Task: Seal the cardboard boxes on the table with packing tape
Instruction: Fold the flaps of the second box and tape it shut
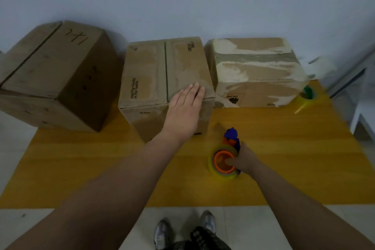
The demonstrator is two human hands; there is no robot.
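Note:
Three cardboard boxes stand in a row along the back of the yellow table. The left box has a handwritten mark on top. On the near right corner of the middle box my left hand lies flat, fingers together and extended. The right box has a scuffed, whitish top with tape across it. My right hand grips a tape dispenser, purple with an orange core and a clear yellowish roll, resting on the table in front of the middle and right boxes.
Another tape roll with a green core lies at the table's far right, beside the right box. A white wall runs behind the boxes. A grey frame stands to the right of the table. My shoes show below the table's near edge.

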